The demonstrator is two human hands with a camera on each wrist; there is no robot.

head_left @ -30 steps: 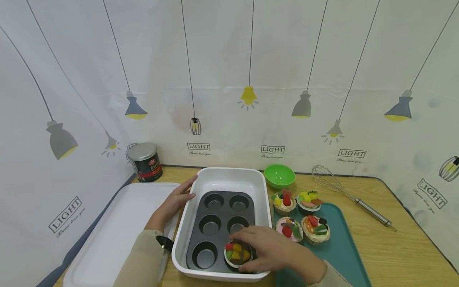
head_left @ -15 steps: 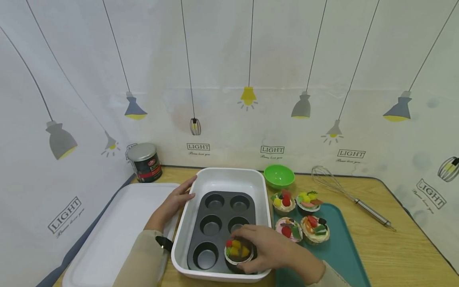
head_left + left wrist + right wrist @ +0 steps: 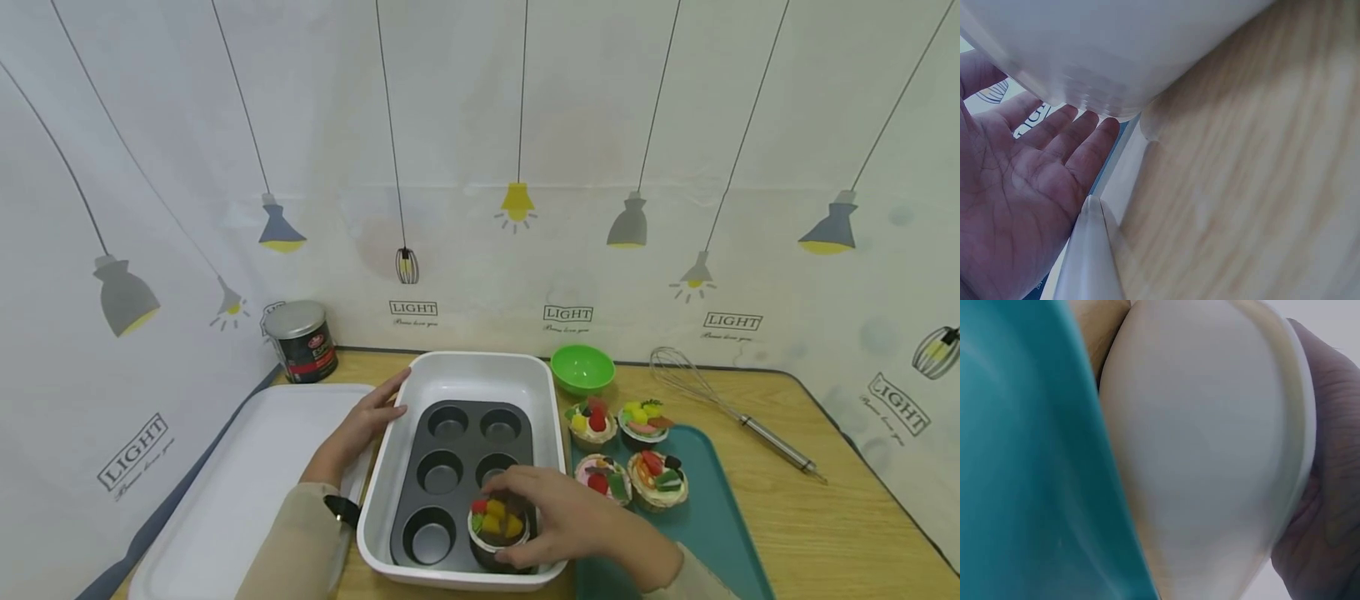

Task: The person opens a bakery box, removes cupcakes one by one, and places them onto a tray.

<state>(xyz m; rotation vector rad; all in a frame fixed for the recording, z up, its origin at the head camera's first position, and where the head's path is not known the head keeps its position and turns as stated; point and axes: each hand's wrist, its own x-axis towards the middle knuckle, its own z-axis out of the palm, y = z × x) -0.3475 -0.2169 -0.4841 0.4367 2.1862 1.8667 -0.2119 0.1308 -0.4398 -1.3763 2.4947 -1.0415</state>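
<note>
In the head view a dark six-cup muffin pan lies inside a white rectangular baking dish. My right hand grips a cupcake at the pan's near right cup, thumb on the near side and fingers on the far side. Red, yellow, green and brown pieces top this cupcake, and a dark side shows below its pale rim. With fingers extended, my left hand steadies the dish's left side; the left wrist view shows its fingertips along the outer wall. The other visible cups hold nothing.
Several fruit-topped cupcakes stand on or beside a teal tray at right. A green bowl and a whisk lie behind. At left are a white tray and a black can; a printed backdrop closes the back.
The cupcake in my right hand has risen slightly, showing more of its dark side beneath the rim. My left hand stays on the dish.
</note>
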